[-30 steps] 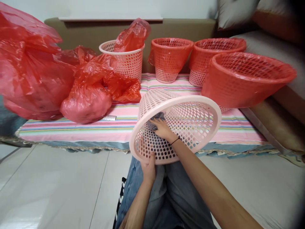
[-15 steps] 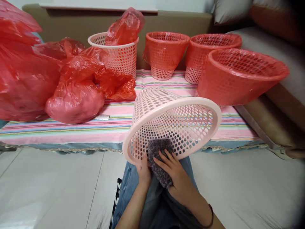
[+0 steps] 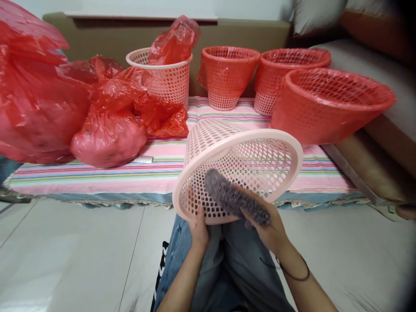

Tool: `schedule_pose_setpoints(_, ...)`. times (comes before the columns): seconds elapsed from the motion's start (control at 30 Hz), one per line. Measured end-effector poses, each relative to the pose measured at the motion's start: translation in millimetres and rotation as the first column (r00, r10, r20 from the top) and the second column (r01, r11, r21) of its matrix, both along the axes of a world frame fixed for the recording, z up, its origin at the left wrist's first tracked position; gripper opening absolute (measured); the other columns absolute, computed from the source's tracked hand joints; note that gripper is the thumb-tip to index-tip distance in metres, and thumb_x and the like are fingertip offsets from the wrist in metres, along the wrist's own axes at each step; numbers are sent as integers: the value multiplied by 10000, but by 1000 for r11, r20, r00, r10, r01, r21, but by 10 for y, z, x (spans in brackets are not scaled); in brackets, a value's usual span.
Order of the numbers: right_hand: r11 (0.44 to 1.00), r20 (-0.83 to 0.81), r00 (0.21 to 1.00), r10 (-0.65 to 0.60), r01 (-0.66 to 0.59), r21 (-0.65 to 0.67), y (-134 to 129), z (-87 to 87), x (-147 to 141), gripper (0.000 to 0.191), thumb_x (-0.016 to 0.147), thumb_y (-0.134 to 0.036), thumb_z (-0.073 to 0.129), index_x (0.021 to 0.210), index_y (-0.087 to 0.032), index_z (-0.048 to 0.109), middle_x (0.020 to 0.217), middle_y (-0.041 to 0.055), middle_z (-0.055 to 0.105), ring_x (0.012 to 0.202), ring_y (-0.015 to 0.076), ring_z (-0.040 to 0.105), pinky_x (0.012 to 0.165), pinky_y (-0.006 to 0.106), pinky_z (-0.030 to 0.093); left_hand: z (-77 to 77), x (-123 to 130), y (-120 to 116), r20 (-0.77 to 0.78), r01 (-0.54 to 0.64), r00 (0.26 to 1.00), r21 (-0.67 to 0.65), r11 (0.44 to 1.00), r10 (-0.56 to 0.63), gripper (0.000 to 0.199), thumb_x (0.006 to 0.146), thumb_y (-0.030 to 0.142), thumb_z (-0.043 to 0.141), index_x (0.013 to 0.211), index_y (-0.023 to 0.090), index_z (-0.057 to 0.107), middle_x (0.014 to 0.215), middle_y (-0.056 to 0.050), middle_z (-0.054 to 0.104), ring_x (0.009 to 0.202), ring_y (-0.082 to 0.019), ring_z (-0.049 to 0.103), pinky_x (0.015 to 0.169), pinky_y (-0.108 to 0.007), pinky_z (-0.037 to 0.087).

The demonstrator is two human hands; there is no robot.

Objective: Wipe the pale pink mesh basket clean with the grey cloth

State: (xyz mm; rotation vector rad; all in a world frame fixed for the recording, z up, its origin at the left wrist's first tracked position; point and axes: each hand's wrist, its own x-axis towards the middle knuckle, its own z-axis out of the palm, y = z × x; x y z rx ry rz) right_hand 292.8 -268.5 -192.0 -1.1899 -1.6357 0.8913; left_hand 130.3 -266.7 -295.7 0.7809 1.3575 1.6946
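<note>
A pale pink perforated plastic basket (image 3: 211,147) lies tilted over my knees, its mouth facing me. My left hand (image 3: 199,227) grips the lower left of its rim, thumb inside and fingers partly hidden behind the mesh. In my right hand (image 3: 268,221) is a fuzzy dark grey scrubbing sponge (image 3: 227,195), held edge-up at the basket's mouth. The sponge's far end reaches inside the opening, in front of the holed wall; whether it touches the wall I cannot tell.
Three baskets lined with red plastic bags (image 3: 230,73) stand at the back right. Another pink basket (image 3: 172,84) holds a crumpled red bag. Bulging red bags (image 3: 110,134) fill the left. Everything rests on a striped cloth (image 3: 162,175); sofa cushions (image 3: 367,65) rise at right.
My right hand has turned the sponge from flat at the lower rim to edge-up, moving it up into the basket's mouth. My left hand keeps its grip on the rim.
</note>
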Motion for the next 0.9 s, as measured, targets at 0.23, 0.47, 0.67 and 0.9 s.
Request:
schedule_pose_setpoints(0.23,976,706,698,-120,-49,214,1234,-188,-135,693,752,-96,553,1438,-169,495,1549,89,407,1473,328,258,1214,557,179,25,-13,7,3,37,999,75,996,-37,700,908,397,577,1531,255,292,1611,-64,292,1489,-224,259,1235,-398,205)
schedule_pose_setpoints(0.47,999,846,532,-42,-3,51,1350,-693,-268,676,763,-141,585,1433,-163,503,1532,163,415,1466,412,228,1169,631,114,72,2,10,-45,111,993,100,989,-106,789,860,437,630,1539,237,281,1617,-84,269,1473,-267,293,1225,-420,240)
schedule_pose_setpoints(0.67,999,787,616,31,-7,-34,1010,-642,-252,764,701,-83,533,1453,-207,479,1547,111,407,1471,371,246,1178,609,124,-74,-15,-36,30,112,993,161,981,-118,769,855,456,638,1520,253,312,1598,-100,316,1467,-256,314,1223,-427,238)
schedule_pose_setpoints(0.9,991,717,687,113,-31,-127,197,-473,-333,875,611,-62,522,1466,-239,462,1561,79,386,1467,371,259,1173,629,181,-147,-15,-59,183,35,982,91,995,-51,795,822,503,638,1514,267,325,1597,-75,325,1472,-267,301,1205,-419,286)
